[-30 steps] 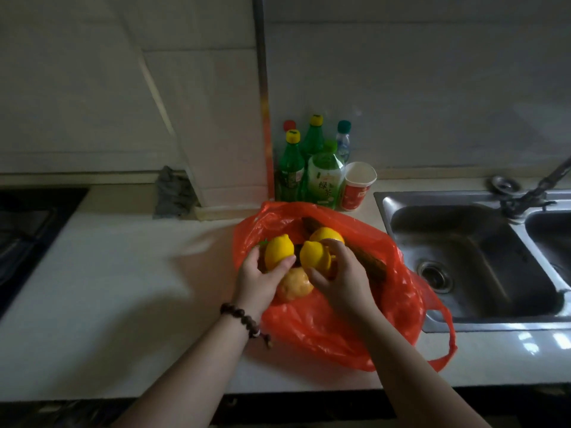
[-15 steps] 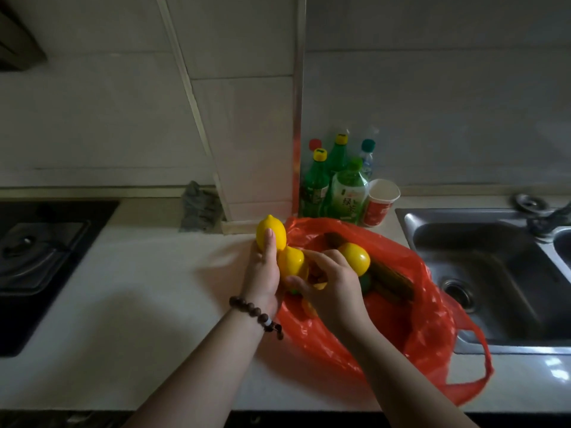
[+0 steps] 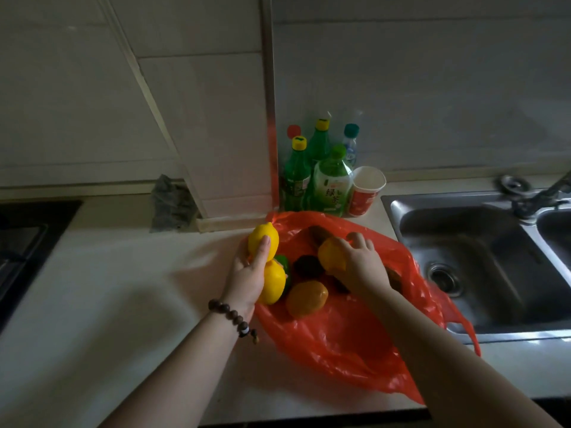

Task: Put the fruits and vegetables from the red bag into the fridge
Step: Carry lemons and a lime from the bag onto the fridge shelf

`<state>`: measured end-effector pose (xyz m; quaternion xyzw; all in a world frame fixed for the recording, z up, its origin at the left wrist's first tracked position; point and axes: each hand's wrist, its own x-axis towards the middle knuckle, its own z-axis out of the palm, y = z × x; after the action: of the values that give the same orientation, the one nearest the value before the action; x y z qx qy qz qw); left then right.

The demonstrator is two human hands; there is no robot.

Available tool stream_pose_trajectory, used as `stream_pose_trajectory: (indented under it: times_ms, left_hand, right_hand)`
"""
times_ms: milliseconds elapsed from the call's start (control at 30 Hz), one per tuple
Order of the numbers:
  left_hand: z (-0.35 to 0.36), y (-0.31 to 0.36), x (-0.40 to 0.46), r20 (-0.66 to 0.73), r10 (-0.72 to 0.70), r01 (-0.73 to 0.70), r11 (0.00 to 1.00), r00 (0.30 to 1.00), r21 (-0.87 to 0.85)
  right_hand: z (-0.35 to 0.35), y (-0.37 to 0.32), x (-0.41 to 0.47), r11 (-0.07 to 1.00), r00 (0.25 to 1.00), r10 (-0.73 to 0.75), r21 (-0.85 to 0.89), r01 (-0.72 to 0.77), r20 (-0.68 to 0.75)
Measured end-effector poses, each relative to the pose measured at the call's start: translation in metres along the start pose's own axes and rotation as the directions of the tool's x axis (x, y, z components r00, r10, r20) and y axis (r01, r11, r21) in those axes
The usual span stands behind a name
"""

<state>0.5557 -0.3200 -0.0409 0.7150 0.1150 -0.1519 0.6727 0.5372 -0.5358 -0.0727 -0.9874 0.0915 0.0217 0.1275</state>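
Observation:
The red plastic bag (image 3: 340,344) lies open on the white counter, left of the sink. My left hand (image 3: 248,273) holds two yellow lemons at the bag's left edge, one (image 3: 261,239) above the other (image 3: 273,284). My right hand (image 3: 358,264) reaches into the bag and grips a third yellow lemon (image 3: 330,256). Inside the bag lie an orange fruit (image 3: 306,299), a dark round fruit (image 3: 307,267), a green item (image 3: 282,262) partly hidden behind the lemons, and a brown long vegetable (image 3: 319,234). No fridge is in view.
Several green bottles (image 3: 329,186) and a red-and-white paper cup (image 3: 366,191) stand against the wall behind the bag. A steel sink (image 3: 482,261) with a tap is at the right. A black stove (image 3: 21,242) sits at the far left, a grey cloth (image 3: 171,205) by the wall.
My left hand took a second lemon and now holds two at the bag's left edge. My right hand moved right, deeper into the bag, still with a lemon.

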Motion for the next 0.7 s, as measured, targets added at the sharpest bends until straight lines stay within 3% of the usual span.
stream_pose_trajectory:
  times_ms: [100, 400, 533, 700]
  left_hand:
    - [0.0, -0.007, 0.005, 0.026, 0.011, -0.012, 0.999, 1.0, 0.052]
    - [-0.009, 0.009, 0.001, 0.016, 0.114, -0.115, 0.981, 0.993, 0.157]
    - [-0.01, 0.005, -0.002, 0.057, 0.169, -0.177, 0.966, 0.984, 0.19]
    - [-0.007, 0.0, -0.007, 0.112, 0.182, -0.203, 0.953, 0.977, 0.224]
  right_hand:
    - [0.012, -0.004, 0.005, 0.999, 0.999, 0.045, 0.009, -0.046, 0.027]
    - [-0.001, 0.005, -0.043, 0.942, 0.982, 0.189, 0.28, -0.187, 0.018]
    - [-0.001, 0.018, -0.081, 0.917, 0.968, 0.193, 0.321, -0.235, 0.157]
    - [0.013, 0.021, -0.111, 0.951, 0.931, 0.143, 0.215, -0.224, 0.335]
